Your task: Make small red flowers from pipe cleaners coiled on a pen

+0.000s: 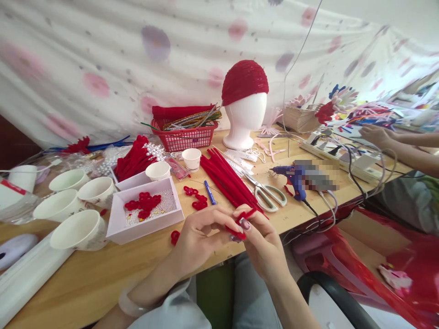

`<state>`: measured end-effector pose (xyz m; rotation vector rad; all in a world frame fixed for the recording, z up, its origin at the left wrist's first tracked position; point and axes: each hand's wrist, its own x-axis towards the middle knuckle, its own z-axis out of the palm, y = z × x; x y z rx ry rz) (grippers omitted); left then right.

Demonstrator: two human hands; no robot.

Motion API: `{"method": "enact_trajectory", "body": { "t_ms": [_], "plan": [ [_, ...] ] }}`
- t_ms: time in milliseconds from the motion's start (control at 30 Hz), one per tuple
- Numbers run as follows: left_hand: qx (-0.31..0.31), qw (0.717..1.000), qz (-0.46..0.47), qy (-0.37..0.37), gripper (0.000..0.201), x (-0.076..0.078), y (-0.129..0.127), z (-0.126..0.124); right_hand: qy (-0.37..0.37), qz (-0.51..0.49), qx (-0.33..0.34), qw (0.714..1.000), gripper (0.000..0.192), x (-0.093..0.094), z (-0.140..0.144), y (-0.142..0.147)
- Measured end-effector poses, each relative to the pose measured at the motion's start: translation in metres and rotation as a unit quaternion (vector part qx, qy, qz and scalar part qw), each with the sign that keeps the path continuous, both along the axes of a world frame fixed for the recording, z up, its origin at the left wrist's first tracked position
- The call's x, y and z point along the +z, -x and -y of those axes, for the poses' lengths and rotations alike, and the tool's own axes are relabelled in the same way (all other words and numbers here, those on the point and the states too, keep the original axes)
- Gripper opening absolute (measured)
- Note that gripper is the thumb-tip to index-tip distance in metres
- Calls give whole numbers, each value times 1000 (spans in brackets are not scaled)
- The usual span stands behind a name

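Note:
Between my fingertips, over the table's front edge, is a bent red pipe cleaner (240, 234). My left hand (202, 235) pinches it from the left, and my right hand (262, 237) grips its other side with thumb and fingers. Part of the pipe cleaner is hidden by my fingers. Just beyond my hands lie a bundle of straight red pipe cleaners (226, 180), a blue pen (210, 193) and scissors (269, 192) with pale handles. Looped red pipe cleaner pieces (199, 202) rest near my left hand. More looped pieces sit with pearl beads in a white box (146, 228).
Several paper cups (78, 230) stand at the left. A red basket (187, 138) and a white mannequin head (245, 116) with a red covering are at the back. To the right are a blue glue gun (295, 180), a power strip (353, 164) with cables, and another person's arms (401, 141).

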<state>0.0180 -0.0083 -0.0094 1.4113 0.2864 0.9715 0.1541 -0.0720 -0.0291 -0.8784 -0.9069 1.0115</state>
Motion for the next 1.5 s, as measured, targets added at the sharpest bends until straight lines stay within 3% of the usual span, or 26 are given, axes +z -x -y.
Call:
{"method": "enact_trajectory", "body": {
  "t_ms": [200,300,367,433,467,500,567,633,700,767,900,1000,1033,1167,1233,1267,1333,1400,1500],
  "plan": [
    [-81,994,-22,66,10,2,0,-2,-29,60,-11,998,23,-1,2,-8],
    [-130,988,-24,85,12,4,0,-3,-25,78,34,996,29,8,0,-16],
    [-130,989,-25,72,11,4,1,-3,-14,124,74,989,33,14,-2,-27],
    [-92,995,-30,37,7,4,2,-3,7,221,43,974,36,18,-7,-46],
    [-52,998,-38,14,5,4,4,-3,27,290,-20,956,37,18,-10,-58],
    [0,999,-49,-15,3,3,5,-3,52,373,-101,921,35,17,-13,-72],
    [108,987,-64,-99,5,2,8,-4,113,549,-232,795,27,12,-22,-99],
    [182,958,-58,-214,12,1,12,-6,196,689,-229,659,28,5,-30,-120],
    [212,921,-47,-323,20,2,16,-9,218,726,-194,623,20,0,-38,-133],
    [248,882,-47,-398,22,4,19,-12,222,739,-162,615,15,-2,-45,-136],
    [343,800,-54,-489,19,11,22,-15,235,755,-127,599,24,8,-48,-134],
    [366,776,-77,-508,20,15,24,-14,252,744,-112,609,34,26,-39,-138],
    [368,772,-85,-512,19,15,24,-14,258,726,-105,629,35,32,-34,-141],
    [385,756,-108,-519,27,16,26,-12,235,521,-35,820,33,54,-10,-142],
    [402,746,-116,-517,30,16,26,-11,184,484,13,855,36,60,2,-134],
    [408,742,-121,-518,30,16,25,-11,158,495,33,854,41,62,7,-127],
    [413,735,-128,-522,30,16,24,-10,130,547,64,825,57,64,15,-111],
    [413,735,-132,-521,27,15,23,-9,148,597,82,784,62,67,20,-93],
    [410,726,-139,-535,20,13,23,-7,183,629,118,746,67,74,22,-68]
  ]
}}
